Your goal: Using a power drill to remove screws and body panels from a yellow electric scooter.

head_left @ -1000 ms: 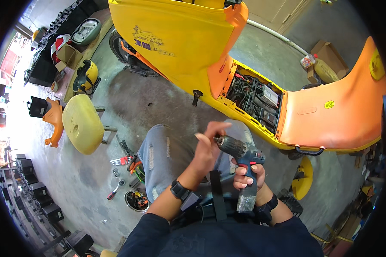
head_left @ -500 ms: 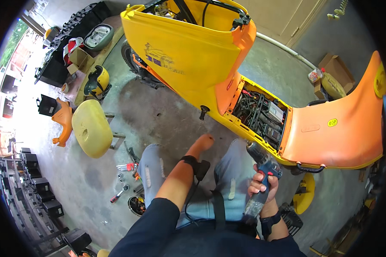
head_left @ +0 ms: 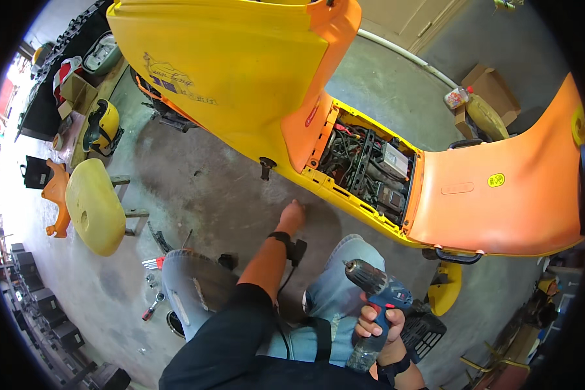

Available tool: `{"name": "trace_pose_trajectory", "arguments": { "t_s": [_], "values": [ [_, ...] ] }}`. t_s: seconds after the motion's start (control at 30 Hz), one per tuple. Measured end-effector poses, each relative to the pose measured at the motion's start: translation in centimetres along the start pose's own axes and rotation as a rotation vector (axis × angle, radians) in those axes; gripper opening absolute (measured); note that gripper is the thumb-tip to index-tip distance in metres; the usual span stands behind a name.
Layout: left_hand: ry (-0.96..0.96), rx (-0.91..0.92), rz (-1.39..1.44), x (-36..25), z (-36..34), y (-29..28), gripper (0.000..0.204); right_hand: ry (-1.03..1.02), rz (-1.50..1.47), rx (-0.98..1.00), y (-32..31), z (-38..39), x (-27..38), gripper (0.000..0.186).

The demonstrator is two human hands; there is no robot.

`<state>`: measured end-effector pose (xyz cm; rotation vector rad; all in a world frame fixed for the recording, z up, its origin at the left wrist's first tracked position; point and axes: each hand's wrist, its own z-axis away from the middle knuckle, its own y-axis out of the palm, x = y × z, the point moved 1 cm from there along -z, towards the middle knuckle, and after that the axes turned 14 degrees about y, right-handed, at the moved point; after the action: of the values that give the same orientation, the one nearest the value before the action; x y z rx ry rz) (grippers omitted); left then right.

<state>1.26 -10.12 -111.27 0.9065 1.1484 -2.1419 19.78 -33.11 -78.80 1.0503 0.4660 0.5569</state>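
A blue cordless drill (head_left: 378, 286) is gripped by the handle in my right hand (head_left: 380, 328), over my right thigh, its chuck pointing up and to the left. My left arm reaches forward between my knees, and my left hand (head_left: 294, 216) is above the floor beside the vehicle's lower side. Its fingers are turned away and hidden. Before me stands a yellow and orange scooter (head_left: 227, 71) with an uncovered bay of wiring and electronic parts (head_left: 365, 170). A black peg-like part (head_left: 266, 168) sticks out of its yellow side panel, just beyond my left hand.
Left of me are a stool with a yellow foam pad (head_left: 96, 207), an orange panel (head_left: 57, 198) and a yellow helmet (head_left: 103, 127). A ratchet (head_left: 153, 307) and red-handled tools lie by my left knee. A yellow part (head_left: 444, 289) lies under the orange seat section (head_left: 494, 201).
The whole view has swung, so the scooter and floor items sit farther left. The drill has moved left over my thigh, still in my right hand. My left hand stays reached forward.
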Motion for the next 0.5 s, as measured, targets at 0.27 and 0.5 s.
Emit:
{"name": "trace_pose_trajectory", "arguments": {
  "t_s": [0.27,0.5],
  "values": [
    [-0.139,0.329,1.607,-7.9,7.4,-12.2,0.023,0.112,-0.407,0.180,1.8,-5.0,2.9,0.062],
    [0.170,0.166,1.575,-14.6,21.4,-22.4,0.017,0.154,-0.412,0.091,3.0,-12.0,3.4,0.051]
  ]
}}
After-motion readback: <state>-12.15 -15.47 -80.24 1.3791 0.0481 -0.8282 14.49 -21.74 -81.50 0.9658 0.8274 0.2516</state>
